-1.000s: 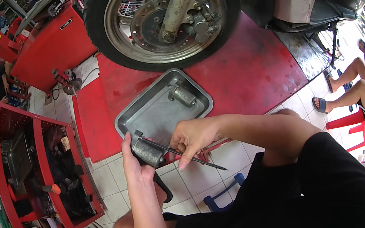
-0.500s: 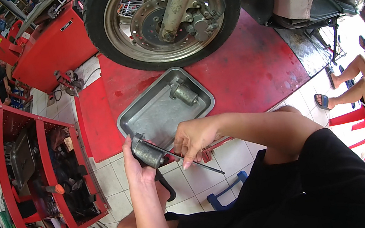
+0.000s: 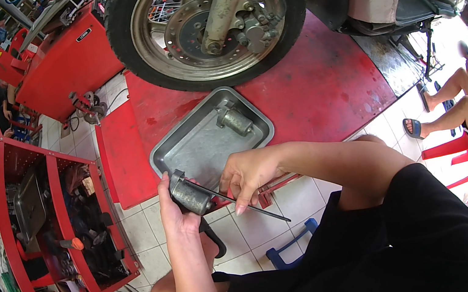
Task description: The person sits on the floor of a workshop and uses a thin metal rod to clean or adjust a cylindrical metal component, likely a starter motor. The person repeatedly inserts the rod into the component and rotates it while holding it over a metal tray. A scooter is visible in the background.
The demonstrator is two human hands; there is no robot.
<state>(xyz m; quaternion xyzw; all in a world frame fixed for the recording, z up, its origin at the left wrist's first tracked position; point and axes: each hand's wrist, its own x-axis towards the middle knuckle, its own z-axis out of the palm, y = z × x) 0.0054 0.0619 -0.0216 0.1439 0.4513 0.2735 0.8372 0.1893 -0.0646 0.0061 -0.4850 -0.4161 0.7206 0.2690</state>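
Note:
My left hand (image 3: 177, 222) is wrapped round a small metal cylinder (image 3: 191, 196) that looks like a starter motor, its surface worn grey and a lug at its far end. It is held tilted, just off the tray's near left corner. My right hand (image 3: 246, 176) pinches a thin, straight black rod (image 3: 268, 214) between thumb and fingers. One end of the rod lies along the motor's right side; the other points down to the right. A second, similar motor (image 3: 234, 120) rests in the right part of the grey metal tray (image 3: 157, 160).
A motorcycle front wheel (image 3: 118, 54) stands on the red platform (image 3: 324, 94) beyond the tray. To the left is a red tool cart (image 3: 57, 200). A blue stool (image 3: 277, 256) stands below my right arm. At the right edge a person (image 3: 467, 113) sits on a red chair.
Hardly anything differs. My right hand and the rod have shifted very slightly, while my left hand still grips the motor.

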